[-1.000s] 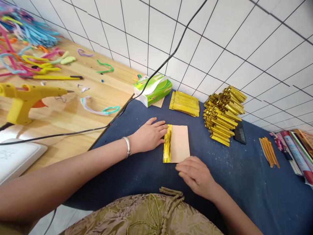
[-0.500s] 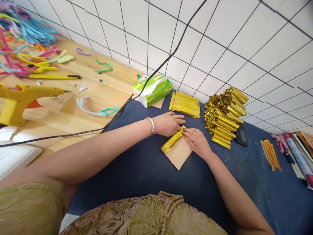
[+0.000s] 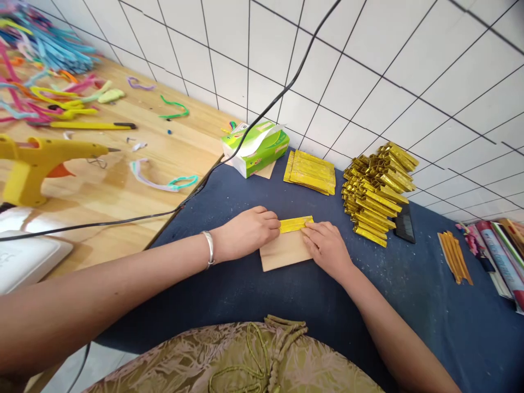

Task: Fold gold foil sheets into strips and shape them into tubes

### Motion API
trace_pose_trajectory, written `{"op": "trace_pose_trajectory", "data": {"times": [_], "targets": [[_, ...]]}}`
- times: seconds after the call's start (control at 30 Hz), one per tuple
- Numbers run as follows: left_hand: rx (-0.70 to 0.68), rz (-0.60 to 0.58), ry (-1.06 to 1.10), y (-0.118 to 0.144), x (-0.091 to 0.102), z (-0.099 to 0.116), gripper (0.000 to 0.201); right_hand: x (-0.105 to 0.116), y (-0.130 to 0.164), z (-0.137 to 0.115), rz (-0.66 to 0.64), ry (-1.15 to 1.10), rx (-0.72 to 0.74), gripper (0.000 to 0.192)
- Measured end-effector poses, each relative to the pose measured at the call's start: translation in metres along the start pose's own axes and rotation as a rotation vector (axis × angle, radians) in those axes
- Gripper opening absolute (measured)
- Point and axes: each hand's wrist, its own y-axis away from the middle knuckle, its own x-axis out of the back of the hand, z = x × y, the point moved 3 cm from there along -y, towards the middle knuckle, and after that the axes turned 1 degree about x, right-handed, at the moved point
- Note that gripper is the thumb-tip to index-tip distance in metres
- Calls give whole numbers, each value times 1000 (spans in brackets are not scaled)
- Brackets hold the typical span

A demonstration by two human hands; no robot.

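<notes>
A sheet of paper (image 3: 286, 250), tan on the side facing up, lies on the dark blue tabletop with a gold strip folded over along its far edge. At the left end of that fold, my left hand (image 3: 254, 232) pinches the paper, fingers curled. My right hand (image 3: 327, 245) grips the fold's right end between thumb and fingers. Just beyond them lies a stack of flat gold paper sheets (image 3: 310, 172). To the right of it is a pile of folded gold paper strips (image 3: 372, 196).
A green tissue box (image 3: 256, 148) stands by the wall. A black cable (image 3: 266, 112) crosses the view. On the wooden table are a yellow glue gun (image 3: 49, 158), a yellow cutter (image 3: 88, 126) and pipe cleaners (image 3: 53, 52). A dark phone (image 3: 405, 225) lies beside the gold pile.
The paper has turned so its gold fold now runs nearly level across my view. My left hand has slid left and nearer to me, to the fold's left end; my right hand has barely moved.
</notes>
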Motion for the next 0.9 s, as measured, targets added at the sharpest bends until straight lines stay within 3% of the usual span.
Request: {"op": "trace_pose_trajectory", "data": {"times": [0.17, 0.27, 0.47, 0.6, 0.77, 0.9], "targets": [[-27, -55, 88, 1, -3, -3, 16, -2, -1, -6, 27, -56, 46, 33], [-10, -55, 104, 7, -8, -3, 19, -7, -3, -1, -26, -76, 83, 38], [73, -58, 124, 32, -23, -11, 49, -10, 3, 21, -112, -72, 39, 46], [57, -84, 224, 39, -19, -13, 59, -1, 10, 31, -227, -176, 125, 57], [34, -103, 302, 37, -6, -8, 48, 12, 15, 32, -342, -259, 181, 83], [65, -100, 315, 38, -6, -5, 33, 14, 18, 28, -308, -251, 164, 81]]}}
